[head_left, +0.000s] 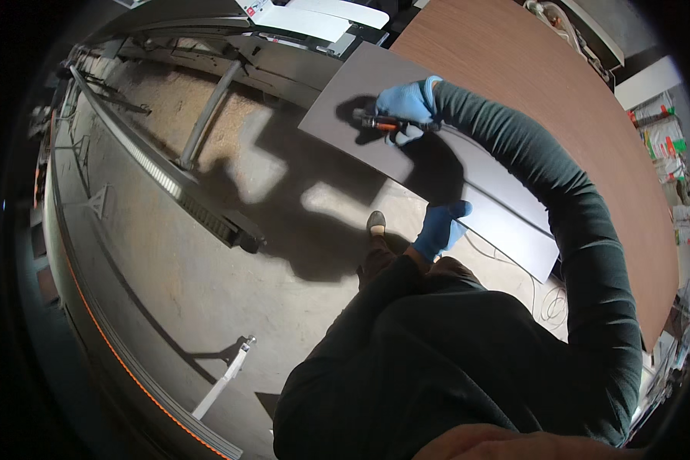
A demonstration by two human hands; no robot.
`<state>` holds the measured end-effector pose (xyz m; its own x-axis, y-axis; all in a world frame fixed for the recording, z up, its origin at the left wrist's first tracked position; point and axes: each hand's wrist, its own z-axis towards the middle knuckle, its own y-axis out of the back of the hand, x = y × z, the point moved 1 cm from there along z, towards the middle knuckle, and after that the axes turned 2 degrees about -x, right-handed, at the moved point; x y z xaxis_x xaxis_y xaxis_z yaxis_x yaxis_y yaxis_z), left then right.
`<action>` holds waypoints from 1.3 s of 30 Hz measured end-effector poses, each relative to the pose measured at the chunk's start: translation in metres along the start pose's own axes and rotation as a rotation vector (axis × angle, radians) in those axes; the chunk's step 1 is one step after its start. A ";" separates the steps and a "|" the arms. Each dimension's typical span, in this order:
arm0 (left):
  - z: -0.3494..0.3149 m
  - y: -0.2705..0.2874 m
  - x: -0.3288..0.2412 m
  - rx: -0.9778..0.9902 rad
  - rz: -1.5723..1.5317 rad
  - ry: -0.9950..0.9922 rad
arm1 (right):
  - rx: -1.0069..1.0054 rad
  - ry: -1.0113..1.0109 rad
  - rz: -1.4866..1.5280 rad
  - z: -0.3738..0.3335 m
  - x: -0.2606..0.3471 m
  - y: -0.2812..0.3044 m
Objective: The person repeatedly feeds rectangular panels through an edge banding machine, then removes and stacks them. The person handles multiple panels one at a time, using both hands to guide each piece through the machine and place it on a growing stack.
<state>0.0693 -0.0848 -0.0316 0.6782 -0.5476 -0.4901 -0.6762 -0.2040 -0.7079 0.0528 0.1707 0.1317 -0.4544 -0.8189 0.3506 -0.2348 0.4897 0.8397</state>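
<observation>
A long grey panel lies slanted in front of me, on or beside a larger brown wood-grain board. Over its far left part, my right hand, in a light blue glove, is closed around a small black and orange hand tool. The tool's exact kind is not clear. A dark line, like a hose or cord, runs from that hand along the panel. At the panel's near edge is my left hand, in a blue glove, its fingers closed on the edge and partly hidden.
The brown wood-grain board fills the right side. A machine with a metal rail stands at left, with sawdust under it. A white arm sticks out lower left. A cable lies coiled on the floor.
</observation>
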 end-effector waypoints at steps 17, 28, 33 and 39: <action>-0.080 -0.025 0.107 -0.278 0.281 -1.012 | -0.027 -0.251 1.517 -0.169 0.031 -0.062; -0.248 0.014 0.299 -1.383 0.666 -0.938 | 0.697 0.367 0.871 -0.191 0.204 -0.187; -0.334 0.032 0.446 -1.584 -0.315 -1.082 | 0.944 0.258 0.625 -0.210 0.349 -0.280; -0.390 -0.024 0.612 -1.514 -1.438 -1.821 | 1.221 0.427 0.321 -0.245 0.430 -0.363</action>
<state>0.3881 -0.7316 -0.1159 -0.3565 0.7294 -0.5838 0.7964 -0.0894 -0.5981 0.1535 -0.4324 0.0794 -0.3838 -0.5367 0.7514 -0.8849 0.4462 -0.1333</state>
